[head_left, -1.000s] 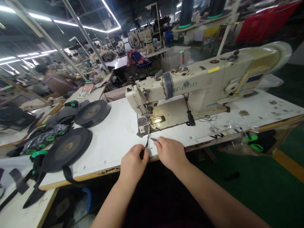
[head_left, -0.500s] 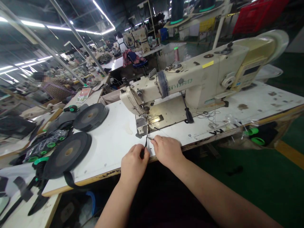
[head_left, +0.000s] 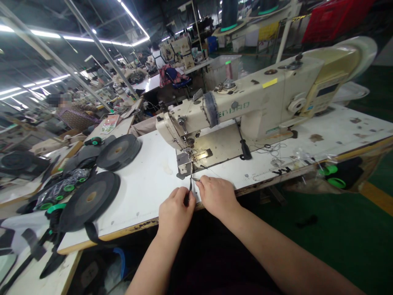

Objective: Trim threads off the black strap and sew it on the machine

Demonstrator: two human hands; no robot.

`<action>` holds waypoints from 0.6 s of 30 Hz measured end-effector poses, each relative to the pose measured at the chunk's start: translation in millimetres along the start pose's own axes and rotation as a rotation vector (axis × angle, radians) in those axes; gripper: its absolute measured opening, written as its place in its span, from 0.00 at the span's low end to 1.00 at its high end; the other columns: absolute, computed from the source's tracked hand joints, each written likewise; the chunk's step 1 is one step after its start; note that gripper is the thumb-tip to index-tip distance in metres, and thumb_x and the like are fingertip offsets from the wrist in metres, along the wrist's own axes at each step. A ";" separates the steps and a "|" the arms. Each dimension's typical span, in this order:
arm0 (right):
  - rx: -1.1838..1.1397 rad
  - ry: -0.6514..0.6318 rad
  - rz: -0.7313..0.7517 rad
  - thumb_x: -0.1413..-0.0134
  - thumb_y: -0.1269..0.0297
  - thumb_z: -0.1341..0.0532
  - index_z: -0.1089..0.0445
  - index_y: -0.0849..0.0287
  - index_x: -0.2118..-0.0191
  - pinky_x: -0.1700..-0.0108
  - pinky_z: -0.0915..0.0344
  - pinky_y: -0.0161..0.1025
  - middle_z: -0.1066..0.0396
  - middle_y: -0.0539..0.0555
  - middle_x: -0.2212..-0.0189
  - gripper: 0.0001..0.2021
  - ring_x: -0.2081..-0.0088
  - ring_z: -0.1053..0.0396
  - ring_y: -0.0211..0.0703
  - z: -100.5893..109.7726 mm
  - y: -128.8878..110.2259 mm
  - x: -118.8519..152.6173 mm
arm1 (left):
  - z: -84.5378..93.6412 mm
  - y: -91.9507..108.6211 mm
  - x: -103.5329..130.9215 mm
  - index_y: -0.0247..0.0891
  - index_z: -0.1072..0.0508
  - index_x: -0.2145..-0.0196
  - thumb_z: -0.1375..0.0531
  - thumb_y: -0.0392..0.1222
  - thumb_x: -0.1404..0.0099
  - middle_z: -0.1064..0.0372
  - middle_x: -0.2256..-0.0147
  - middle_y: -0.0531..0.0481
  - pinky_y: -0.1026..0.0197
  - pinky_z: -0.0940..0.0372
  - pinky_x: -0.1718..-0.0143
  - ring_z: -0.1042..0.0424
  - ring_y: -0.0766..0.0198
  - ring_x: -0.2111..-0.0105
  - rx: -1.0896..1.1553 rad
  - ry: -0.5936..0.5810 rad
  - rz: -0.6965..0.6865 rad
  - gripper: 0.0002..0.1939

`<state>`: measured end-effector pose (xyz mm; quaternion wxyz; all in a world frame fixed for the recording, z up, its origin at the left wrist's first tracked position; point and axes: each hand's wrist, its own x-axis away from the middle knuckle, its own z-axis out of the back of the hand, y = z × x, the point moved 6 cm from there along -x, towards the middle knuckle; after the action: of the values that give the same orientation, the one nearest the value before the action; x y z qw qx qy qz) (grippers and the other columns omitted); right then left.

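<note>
My left hand point(head_left: 177, 209) is closed near the table's front edge, pinching a narrow black strip point(head_left: 190, 185). The strip runs up from my fingers toward the needle area of a cream sewing machine point(head_left: 227, 110). Beside it, my right hand point(head_left: 216, 194) is closed on a small pointed metal tool point(head_left: 195, 179); its tip meets the strip or lies very close to it. Most of the tool is hidden in my fingers, so its exact kind does not show. Just beyond both hands sits the machine's metal needle plate point(head_left: 204, 154).
A black-handled screwdriver point(head_left: 245, 148) lies against the machine bed. Two rolls of black tape, one nearer point(head_left: 92, 198) and one farther point(head_left: 119, 150), lie on the left. Loose thread point(head_left: 270, 148) trails on the white tabletop point(head_left: 147, 180). A person point(head_left: 76, 114) sits at the far left.
The whole view has shifted slightly. My hands keep almost the same pose at the strip, with the tool tip still beside it.
</note>
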<state>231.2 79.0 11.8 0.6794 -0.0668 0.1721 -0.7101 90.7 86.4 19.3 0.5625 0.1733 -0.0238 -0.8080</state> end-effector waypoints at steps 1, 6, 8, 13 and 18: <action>-0.001 -0.001 0.003 0.29 0.58 0.51 0.30 0.58 0.61 0.66 0.39 0.41 0.24 0.56 0.68 0.15 0.64 0.25 0.51 0.2 0.0 0.2 | -0.8 -0.4 0.1 0.40 0.29 0.67 0.44 0.44 0.31 0.28 0.69 0.50 0.61 0.47 0.72 0.30 0.61 0.71 0.000 -0.002 -0.002 0.08; -0.002 -0.032 -0.003 0.29 0.58 0.52 0.30 0.58 0.60 0.65 0.39 0.40 0.23 0.57 0.68 0.16 0.63 0.25 0.52 0.0 1.2 0.8 | -4.1 -2.0 0.6 0.40 0.28 0.67 0.43 0.44 0.32 0.28 0.68 0.49 0.61 0.46 0.72 0.30 0.61 0.71 -0.002 -0.011 -0.006 0.08; -0.003 -0.033 -0.006 0.29 0.58 0.51 0.30 0.59 0.60 0.65 0.39 0.40 0.24 0.57 0.68 0.16 0.63 0.25 0.52 -0.6 1.1 0.5 | -4.5 -2.0 0.1 0.40 0.28 0.67 0.43 0.44 0.32 0.28 0.68 0.49 0.61 0.46 0.72 0.30 0.62 0.71 0.000 -0.010 -0.001 0.08; 0.006 0.004 -0.013 0.29 0.58 0.51 0.30 0.59 0.61 0.66 0.40 0.40 0.24 0.57 0.69 0.16 0.64 0.25 0.51 -1.9 -0.1 -0.8 | -5.3 0.8 -3.4 0.41 0.28 0.67 0.44 0.44 0.32 0.28 0.68 0.49 0.61 0.47 0.72 0.31 0.61 0.71 -0.004 -0.008 0.000 0.08; 0.001 -0.006 -0.007 0.28 0.59 0.52 0.30 0.60 0.61 0.66 0.41 0.39 0.24 0.59 0.68 0.17 0.64 0.25 0.50 -1.5 -1.5 -0.5 | -4.2 4.9 -6.3 0.40 0.29 0.67 0.43 0.43 0.31 0.28 0.68 0.49 0.61 0.47 0.72 0.31 0.62 0.71 -0.013 0.005 -0.002 0.08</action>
<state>229.3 79.8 10.9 0.6775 -0.0692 0.1696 -0.7123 98.4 91.0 18.1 0.5627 0.1718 -0.0170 -0.8084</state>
